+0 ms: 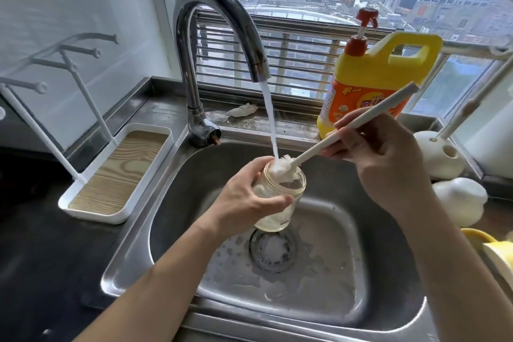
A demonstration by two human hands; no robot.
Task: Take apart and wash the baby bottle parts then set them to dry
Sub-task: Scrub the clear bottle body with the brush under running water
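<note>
1. Head view: sink (341,175) beneath the running tap (219,5).
2. Left grip (244,200) clasps the bottle (294,189), tilted above the drain (273,254), mouth under the stream.
3. Right grip (388,164) pinches the brush (369,114) handle; bristles sit in the bottle mouth.

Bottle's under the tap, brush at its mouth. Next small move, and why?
Probably push the brush deeper into the bottle: its head sits only at the mouth, while the left hand grips the bottle under the running water and the right hand holds the handle.
</note>
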